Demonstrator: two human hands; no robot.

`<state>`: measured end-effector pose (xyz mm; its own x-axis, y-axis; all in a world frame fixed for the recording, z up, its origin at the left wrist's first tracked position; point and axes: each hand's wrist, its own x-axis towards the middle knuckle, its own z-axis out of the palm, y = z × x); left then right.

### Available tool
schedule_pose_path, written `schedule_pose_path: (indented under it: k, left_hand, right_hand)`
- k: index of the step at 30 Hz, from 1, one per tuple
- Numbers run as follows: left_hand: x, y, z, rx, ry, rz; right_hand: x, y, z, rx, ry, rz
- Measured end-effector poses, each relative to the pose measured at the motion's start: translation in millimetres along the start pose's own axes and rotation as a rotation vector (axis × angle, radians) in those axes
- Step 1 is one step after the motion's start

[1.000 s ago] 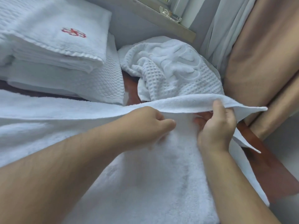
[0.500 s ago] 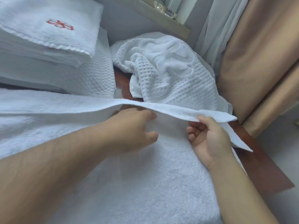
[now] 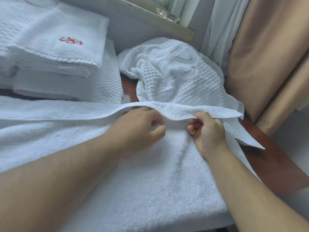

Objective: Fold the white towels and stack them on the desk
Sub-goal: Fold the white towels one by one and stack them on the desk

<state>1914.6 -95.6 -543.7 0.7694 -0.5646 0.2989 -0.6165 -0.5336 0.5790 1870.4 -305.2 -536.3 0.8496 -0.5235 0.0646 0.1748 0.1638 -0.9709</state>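
Seen from the head camera, the big terry towel (image 3: 150,190) lies spread over the near part of the desk (image 3: 270,166), with its far edge raised into a soft ridge. The right hand (image 3: 207,129) pinches that edge, thumb on top and fingers curled beneath. The left hand (image 3: 138,128) sits just left of it, fingers curled under the same ridge; I can't tell whether it actually grips. At the far left stands the folded stack (image 3: 55,52), and at the far centre a waffle towel (image 3: 180,81) lies crumpled. The terry cloth looks thick, limp and not slippery. I'd say it will sag between grips, so it is best held along the hem, hands spread toward the corners.
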Motion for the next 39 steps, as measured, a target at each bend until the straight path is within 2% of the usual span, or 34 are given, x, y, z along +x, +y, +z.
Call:
schedule_pose_path:
  k: [5, 7, 9, 10, 13, 15, 17, 19, 22, 25, 30, 33, 36, 39]
  left_hand:
    - [-12.6, 7.5, -1.9, 0.26, -0.024, 0.205]
    - [-14.5, 10.5, -3.4, 0.328, -0.037, 0.159]
    - [-13.5, 16.8, -1.6, 0.332, -0.052, 0.033]
    - [-13.8, 20.9, 0.1, 0.256, -0.025, -0.037]
    - [-13.5, 34.2, 4.3, -0.17, 0.219, -0.227]
    - [-13.0, 44.6, 6.8, -0.613, 0.269, -0.383]
    - [-15.1, 52.2, 10.5, -1.082, 0.154, -0.557]
    - [-18.8, 52.5, 11.3, -1.388, -0.053, -0.663]
    - [-20.8, 47.7, 5.1, -1.659, -0.309, -0.706]
    - [-18.0, 42.2, 2.1, -1.808, -0.283, -0.71]
    - [-14.2, 40.2, 2.9, -1.896, -0.086, -0.7]
    - [-14.2, 43.4, 5.5, -1.851, -0.037, -0.65]
    - [-14.9, 47.8, 11.1, -1.719, 0.018, -0.559]
    - [-18.1, 51.6, 18.3, -1.496, 0.043, -0.45]
  right_hand:
    - [2.5, -1.0, 4.1, -0.09, 0.026, 0.015]
    - [2.6, -1.0, 2.7, -0.079, 0.025, 0.025]
    - [3.9, -1.8, 0.8, -0.045, 0.031, 0.028]
    - [4.4, -2.8, -0.7, -0.009, 0.034, 0.034]
    - [6.6, -6.1, -6.7, 0.208, 0.012, 0.088]
    - [8.9, -5.7, -10.0, 0.34, -0.01, 0.11]
    - [10.3, -4.7, -10.9, 0.382, -0.028, 0.109]
    - [10.2, -4.3, -10.8, 0.392, -0.036, 0.106]
    - [9.6, -3.8, -13.5, 0.414, -0.029, 0.105]
    - [8.2, -4.5, -14.8, 0.39, -0.063, 0.092]
    - [0.4, -9.2, -13.2, 0.291, -0.159, 0.119]
    - [-0.4, -26.5, -17.7, 0.071, -0.149, 0.217]
    - [-3.7, -44.8, -36.0, -0.237, -0.052, 0.212]
    - [-25.2, -33.1, -56.8, -0.344, 0.11, 0.038]
